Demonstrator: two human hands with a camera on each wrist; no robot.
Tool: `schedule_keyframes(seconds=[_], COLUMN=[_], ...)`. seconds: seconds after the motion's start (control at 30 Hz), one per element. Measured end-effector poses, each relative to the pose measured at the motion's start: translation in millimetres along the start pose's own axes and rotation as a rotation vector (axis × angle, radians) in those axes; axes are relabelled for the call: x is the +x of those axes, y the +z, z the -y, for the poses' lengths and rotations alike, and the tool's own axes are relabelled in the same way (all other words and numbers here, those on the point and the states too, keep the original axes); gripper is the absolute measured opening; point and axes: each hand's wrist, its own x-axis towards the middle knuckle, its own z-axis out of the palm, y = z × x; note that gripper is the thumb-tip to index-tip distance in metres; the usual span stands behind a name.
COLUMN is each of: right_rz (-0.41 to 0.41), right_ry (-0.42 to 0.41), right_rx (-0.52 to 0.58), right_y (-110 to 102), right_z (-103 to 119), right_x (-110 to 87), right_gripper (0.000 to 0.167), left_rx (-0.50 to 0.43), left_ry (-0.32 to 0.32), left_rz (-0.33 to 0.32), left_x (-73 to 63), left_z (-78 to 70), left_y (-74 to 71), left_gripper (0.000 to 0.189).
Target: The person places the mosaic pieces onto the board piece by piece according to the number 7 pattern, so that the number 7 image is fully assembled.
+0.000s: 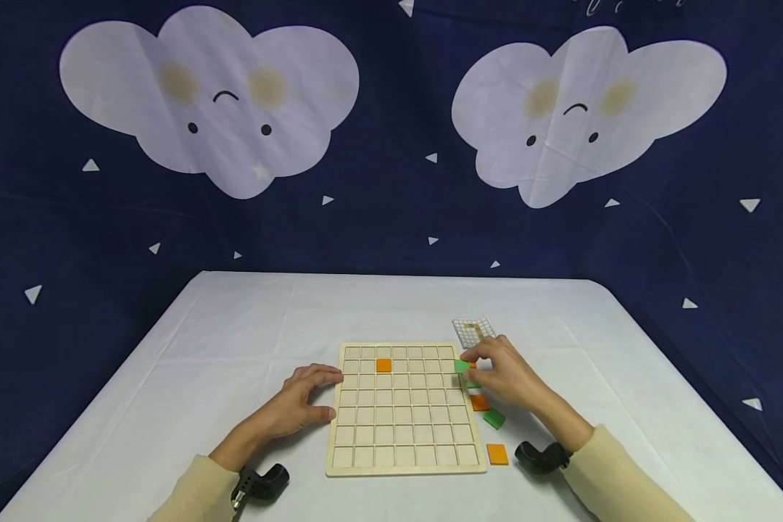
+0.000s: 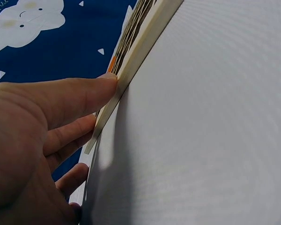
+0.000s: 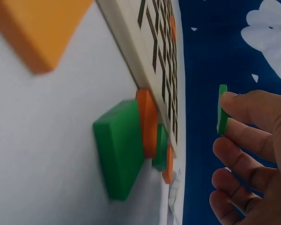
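A pale wooden grid board (image 1: 404,415) lies on the white table, with one orange tile (image 1: 383,365) in a cell of its top row. My left hand (image 1: 293,404) touches the board's left edge; in the left wrist view the thumb (image 2: 84,93) rests against the rim, fingers loosely extended. Between thumb and finger, my right hand (image 1: 505,373) pinches a green square tile (image 3: 222,110). That tile is raised over the upper right edge of the board, clear of the table in the right wrist view.
Loose tiles lie along the board's right side: an orange one (image 1: 497,454) nearest me, a green one (image 1: 494,419), another orange one (image 1: 479,402), and more partly hidden beneath my right hand. A small printed grid card (image 1: 471,331) lies beyond the board's upper right corner.
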Motion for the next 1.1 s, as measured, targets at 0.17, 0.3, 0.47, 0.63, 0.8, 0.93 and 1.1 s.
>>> schedule_keyframes(seconds=[0.17, 0.3, 0.47, 0.63, 0.8, 0.93, 1.1], right_rz=[-0.008, 0.001, 0.004, 0.021, 0.021, 0.020, 0.017], right_ry=[-0.009, -0.022, -0.047, -0.049, -0.070, -0.115, -0.139], right_rx=[0.012, 0.030, 0.019, 0.045, 0.057, 0.069, 0.058], right_y=[2.3, 4.1, 6.1, 7.8, 10.5, 12.7, 16.0], right_z=[4.7, 9.0, 14.6, 20.5, 25.9, 29.1, 32.8], right_x=[2.7, 4.2, 6.9, 9.8, 13.3, 16.4, 20.5], right_gripper=[0.021, 0.021, 0.021, 0.020, 0.021, 0.021, 0.021], left_rx=[0.002, 0.001, -0.001, -0.003, -0.004, -0.007, -0.008], left_ry=[0.012, 0.012, 0.016, 0.009, -0.002, -0.006, -0.008], left_rz=[0.006, 0.008, 0.010, 0.012, 0.010, 0.008, 0.007], left_x=[0.4, 0.2, -0.4, -0.5, -0.3, 0.0, 0.4], left_z=[1.3, 1.1, 0.7, 0.4, 0.3, 0.7, 1.4], left_y=[0.2, 0.1, -0.3, -0.5, -0.2, 0.1, 0.5], left_gripper=[0.052, 0.052, 0.052, 0.053, 0.053, 0.053, 0.053])
